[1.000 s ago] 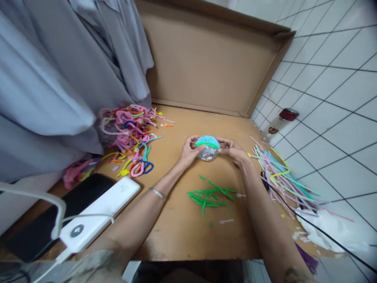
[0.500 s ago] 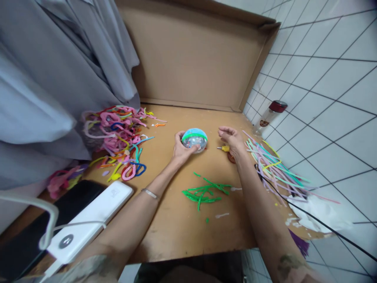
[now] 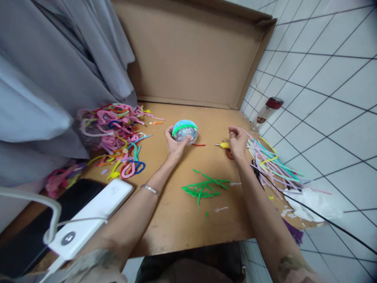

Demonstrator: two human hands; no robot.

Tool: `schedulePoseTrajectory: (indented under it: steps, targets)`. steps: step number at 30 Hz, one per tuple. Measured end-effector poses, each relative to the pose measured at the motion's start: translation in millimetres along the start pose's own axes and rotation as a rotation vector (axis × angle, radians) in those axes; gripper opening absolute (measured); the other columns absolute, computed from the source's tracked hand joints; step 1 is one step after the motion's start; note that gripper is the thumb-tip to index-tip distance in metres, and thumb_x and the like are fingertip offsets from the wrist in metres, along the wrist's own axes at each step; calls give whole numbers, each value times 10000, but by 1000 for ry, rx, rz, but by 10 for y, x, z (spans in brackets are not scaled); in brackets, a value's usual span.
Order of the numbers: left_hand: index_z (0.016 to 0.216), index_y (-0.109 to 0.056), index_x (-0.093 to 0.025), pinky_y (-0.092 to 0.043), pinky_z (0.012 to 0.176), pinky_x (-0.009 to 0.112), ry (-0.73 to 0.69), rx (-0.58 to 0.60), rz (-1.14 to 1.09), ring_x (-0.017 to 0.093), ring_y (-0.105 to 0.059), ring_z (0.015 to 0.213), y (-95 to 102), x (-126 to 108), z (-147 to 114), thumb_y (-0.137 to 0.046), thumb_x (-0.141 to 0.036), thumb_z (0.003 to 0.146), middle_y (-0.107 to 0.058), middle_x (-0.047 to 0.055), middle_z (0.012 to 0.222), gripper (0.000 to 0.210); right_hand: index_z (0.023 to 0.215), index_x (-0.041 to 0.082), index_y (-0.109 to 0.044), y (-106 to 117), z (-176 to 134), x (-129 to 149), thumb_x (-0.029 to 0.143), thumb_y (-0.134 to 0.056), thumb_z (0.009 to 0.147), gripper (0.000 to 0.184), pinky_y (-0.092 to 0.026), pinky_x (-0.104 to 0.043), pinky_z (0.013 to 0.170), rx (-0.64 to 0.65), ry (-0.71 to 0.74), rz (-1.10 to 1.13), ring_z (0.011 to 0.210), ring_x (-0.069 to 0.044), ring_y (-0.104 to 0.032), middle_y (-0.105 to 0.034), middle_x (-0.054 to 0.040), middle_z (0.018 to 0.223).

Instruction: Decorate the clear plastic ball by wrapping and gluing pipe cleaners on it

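Fingers of left hand (image 3: 174,147) clasp ball (image 3: 185,129) toward far edge of table (image 3: 206,118); right hand (image 3: 238,143) half-curled at yellow tool (image 3: 224,145), hold unclear.

Left hand (image 3: 176,146): some fingers lost to us behind the ball (image 3: 185,130). Right hand (image 3: 238,143) covers the rear of the yellow tool (image 3: 224,145); grip, we can't tell. Grey cloth (image 3: 85,67) hides the far left corner of the table (image 3: 176,234). Toward its near left corner, power bank (image 3: 101,206): display (image 3: 68,238) too small to read; black slab (image 3: 78,193) cut off.
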State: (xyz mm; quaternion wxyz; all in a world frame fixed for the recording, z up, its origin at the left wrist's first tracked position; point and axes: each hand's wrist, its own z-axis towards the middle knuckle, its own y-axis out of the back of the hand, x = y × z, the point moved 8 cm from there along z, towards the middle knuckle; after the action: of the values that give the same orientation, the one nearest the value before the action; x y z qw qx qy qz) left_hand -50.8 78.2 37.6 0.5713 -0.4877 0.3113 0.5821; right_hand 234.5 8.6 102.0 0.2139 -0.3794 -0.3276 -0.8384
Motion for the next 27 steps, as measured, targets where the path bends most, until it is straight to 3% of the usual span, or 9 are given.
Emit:
schedulePoseTrajectory:
  steps: [5,9,16,19,27]
  targets:
    - [1214,-461,-244,-468,993,352,-17,8,10,231,-592,1114,-18,-10,-6,-860,-346,569,-555,75,1222,766,1047,138,-649,269,-377,-82,197,-500,835,266,-431,-435,931,51,-13,-591,1046,-315,-593,-671,-185,1058]
    - [1210,-467,-243,-467,993,356,-17,18,22,230,-590,1109,-43,-31,-44,-858,-353,559,-551,73,1219,767,1117,87,-592,290,-560,-233,268,-582,838,333,-421,-415,871,167,-44,-881,1050,-353,-575,-637,-249,1112]
    - [1214,-475,-237,-450,1016,376,-46,21,55,245,-568,1135,-47,-48,-85,-840,-367,566,-537,84,1240,754,1229,110,-568,175,-501,-397,190,-552,856,382,-409,-352,826,242,-36,-860,1006,-304,-595,-670,-202,1090]
    - [1224,-464,-245,-448,1020,378,-51,30,62,242,-566,1140,-60,-26,-77,-839,-373,567,-531,79,1246,767,1189,111,-604,180,-471,-465,169,-540,862,338,-398,-325,787,216,-55,-841,963,-277,-604,-677,-182,1048]
    - [1228,-444,-245,-469,1018,409,-64,31,96,241,-577,1140,-64,29,-47,-842,-374,574,-541,74,1227,777,1135,78,-636,202,-346,-627,323,-532,904,353,-347,-316,697,64,-46,-875,844,-252,-555,-666,-189,982]
